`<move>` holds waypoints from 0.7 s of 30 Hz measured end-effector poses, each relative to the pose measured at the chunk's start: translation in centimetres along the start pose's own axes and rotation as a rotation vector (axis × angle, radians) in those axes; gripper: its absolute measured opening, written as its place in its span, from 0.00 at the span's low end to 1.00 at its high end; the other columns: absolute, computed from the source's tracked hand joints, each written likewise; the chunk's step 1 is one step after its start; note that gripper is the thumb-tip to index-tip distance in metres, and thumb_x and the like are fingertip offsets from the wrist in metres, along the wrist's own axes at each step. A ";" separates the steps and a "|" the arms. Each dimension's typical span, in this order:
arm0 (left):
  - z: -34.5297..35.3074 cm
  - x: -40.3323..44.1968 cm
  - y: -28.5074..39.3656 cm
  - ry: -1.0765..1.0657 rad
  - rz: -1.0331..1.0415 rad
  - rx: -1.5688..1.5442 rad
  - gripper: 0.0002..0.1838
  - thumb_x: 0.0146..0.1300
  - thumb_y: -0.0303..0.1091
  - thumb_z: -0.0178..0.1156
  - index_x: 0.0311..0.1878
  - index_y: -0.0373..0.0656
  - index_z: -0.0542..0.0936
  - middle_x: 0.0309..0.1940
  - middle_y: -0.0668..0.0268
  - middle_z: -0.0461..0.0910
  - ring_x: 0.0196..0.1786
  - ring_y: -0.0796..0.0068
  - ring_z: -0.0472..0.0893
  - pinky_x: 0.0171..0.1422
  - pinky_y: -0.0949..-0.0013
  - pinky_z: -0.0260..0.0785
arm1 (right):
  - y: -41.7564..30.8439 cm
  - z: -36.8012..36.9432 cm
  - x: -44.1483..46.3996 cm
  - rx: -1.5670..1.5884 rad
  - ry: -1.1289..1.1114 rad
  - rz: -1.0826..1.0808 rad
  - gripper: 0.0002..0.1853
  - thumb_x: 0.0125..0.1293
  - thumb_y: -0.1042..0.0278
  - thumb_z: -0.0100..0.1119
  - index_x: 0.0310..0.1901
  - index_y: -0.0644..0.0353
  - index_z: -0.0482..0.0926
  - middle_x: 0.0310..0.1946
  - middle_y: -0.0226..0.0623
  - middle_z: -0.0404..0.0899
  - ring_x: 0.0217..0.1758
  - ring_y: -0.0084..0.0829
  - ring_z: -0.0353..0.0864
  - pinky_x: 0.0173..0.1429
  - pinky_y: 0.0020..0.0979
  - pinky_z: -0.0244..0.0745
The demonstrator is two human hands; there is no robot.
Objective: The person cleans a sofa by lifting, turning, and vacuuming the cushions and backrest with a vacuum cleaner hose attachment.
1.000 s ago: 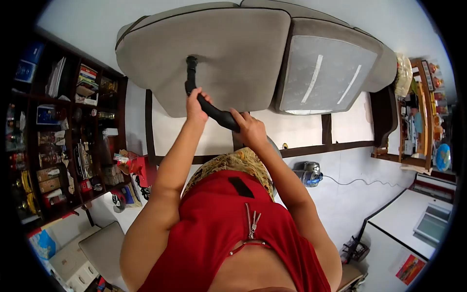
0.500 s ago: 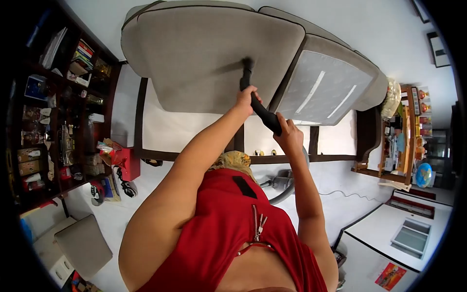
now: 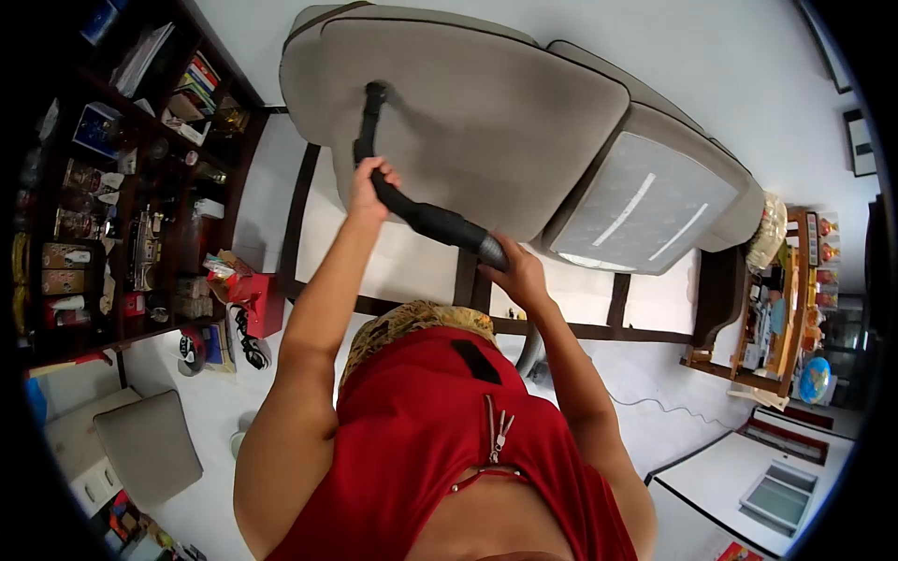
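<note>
A black vacuum cleaner wand (image 3: 435, 222) slants across the front of a large grey-brown sofa cushion (image 3: 486, 122). My left hand (image 3: 372, 187) is wrapped round its upper part, below the small nozzle (image 3: 375, 92), which rests against the left part of the cushion. Lower down and to the right, my right hand (image 3: 516, 269) grips the wand's lower end, where a ribbed grey section meets it. From there a grey hose (image 3: 530, 353) runs down beside my red top, partly hidden by my arm and body.
A second cushion (image 3: 645, 206) with a pale underside leans to the right. Below runs the sofa's dark wooden frame (image 3: 645, 334). Left stand crowded shelves (image 3: 140, 215) and a red box (image 3: 267, 304). A wooden rack (image 3: 781, 309) stands right, with a cord (image 3: 664, 407) on the floor.
The nozzle has swept left over the large cushion, and both hands have moved left with the wand. The wand now lies at a flatter slant. My view has shifted a little.
</note>
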State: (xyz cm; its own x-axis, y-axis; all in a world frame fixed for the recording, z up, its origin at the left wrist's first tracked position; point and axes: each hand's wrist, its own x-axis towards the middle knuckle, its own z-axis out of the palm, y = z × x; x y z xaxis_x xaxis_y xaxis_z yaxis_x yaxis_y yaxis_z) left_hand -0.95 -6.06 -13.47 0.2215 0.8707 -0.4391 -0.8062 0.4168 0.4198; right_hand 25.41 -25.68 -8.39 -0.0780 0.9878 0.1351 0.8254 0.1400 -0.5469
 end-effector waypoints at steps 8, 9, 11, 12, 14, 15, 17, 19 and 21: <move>-6.6 3.4 11.0 0.076 0.122 -0.097 0.09 0.60 0.31 0.62 0.33 0.46 0.69 0.25 0.68 0.69 0.26 0.74 0.71 0.32 0.73 0.70 | -5.9 4.7 9.9 -0.011 -0.129 -0.093 0.35 0.56 0.56 0.72 0.66 0.44 0.71 0.39 0.45 0.85 0.39 0.49 0.85 0.44 0.45 0.81; -6.8 4.3 10.7 0.106 0.092 -0.089 0.09 0.60 0.31 0.62 0.33 0.46 0.69 0.24 0.68 0.69 0.25 0.74 0.71 0.32 0.72 0.70 | -6.0 4.8 10.3 0.000 -0.138 -0.099 0.35 0.56 0.56 0.72 0.66 0.43 0.71 0.38 0.45 0.85 0.38 0.49 0.85 0.44 0.45 0.81; -7.9 6.2 9.6 0.166 0.039 -0.076 0.09 0.59 0.30 0.61 0.33 0.46 0.69 0.24 0.69 0.69 0.25 0.73 0.71 0.32 0.71 0.70 | -5.9 4.1 10.2 -0.040 -0.134 -0.044 0.36 0.56 0.56 0.72 0.68 0.42 0.71 0.39 0.44 0.85 0.39 0.48 0.85 0.44 0.45 0.81; -8.4 7.3 8.4 0.140 0.042 -0.086 0.09 0.58 0.30 0.61 0.32 0.46 0.68 0.24 0.68 0.68 0.24 0.72 0.71 0.32 0.68 0.71 | -5.4 3.4 9.7 -0.069 -0.126 0.002 0.36 0.56 0.56 0.72 0.68 0.41 0.71 0.39 0.44 0.85 0.39 0.48 0.86 0.44 0.45 0.81; -6.9 6.9 5.7 0.161 0.038 -0.096 0.09 0.57 0.30 0.62 0.31 0.48 0.69 0.23 0.68 0.68 0.24 0.71 0.71 0.32 0.66 0.70 | -4.0 2.5 8.5 -0.119 -0.072 0.050 0.36 0.56 0.56 0.72 0.69 0.39 0.71 0.40 0.44 0.85 0.40 0.48 0.86 0.45 0.45 0.81; -6.2 6.5 4.3 0.173 0.037 -0.111 0.10 0.56 0.30 0.62 0.31 0.48 0.69 0.23 0.69 0.68 0.24 0.71 0.71 0.32 0.66 0.70 | -3.5 1.8 7.9 -0.113 -0.049 0.055 0.36 0.56 0.56 0.72 0.68 0.39 0.72 0.40 0.44 0.85 0.40 0.48 0.86 0.44 0.44 0.81; -5.2 5.7 1.9 0.185 0.008 -0.120 0.10 0.55 0.31 0.63 0.31 0.49 0.69 0.24 0.69 0.68 0.25 0.71 0.71 0.33 0.66 0.70 | -2.8 0.4 6.5 -0.096 -0.009 0.062 0.36 0.56 0.56 0.73 0.68 0.39 0.73 0.40 0.43 0.85 0.40 0.48 0.86 0.44 0.44 0.81; -3.4 4.4 -0.1 0.166 -0.016 -0.121 0.11 0.55 0.31 0.64 0.33 0.49 0.69 0.23 0.69 0.70 0.25 0.72 0.71 0.33 0.66 0.70 | -2.4 -1.1 5.1 -0.102 0.000 0.090 0.35 0.55 0.57 0.73 0.67 0.40 0.74 0.39 0.44 0.85 0.39 0.47 0.86 0.43 0.43 0.81; -1.8 3.8 -2.2 0.176 -0.051 -0.114 0.10 0.56 0.33 0.63 0.33 0.49 0.69 0.22 0.70 0.69 0.24 0.73 0.71 0.33 0.64 0.71 | -2.4 -2.8 3.6 -0.119 0.020 0.127 0.34 0.54 0.59 0.74 0.66 0.41 0.76 0.39 0.44 0.85 0.39 0.47 0.86 0.42 0.42 0.81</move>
State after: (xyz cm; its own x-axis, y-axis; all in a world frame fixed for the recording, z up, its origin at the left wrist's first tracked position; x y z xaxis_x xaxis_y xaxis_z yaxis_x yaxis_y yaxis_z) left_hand 0.70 -4.17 -17.52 0.1721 0.7860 -0.5938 -0.8557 0.4180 0.3052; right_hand 24.76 -22.65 -4.28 0.0415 0.9952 0.0885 0.8882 0.0038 -0.4594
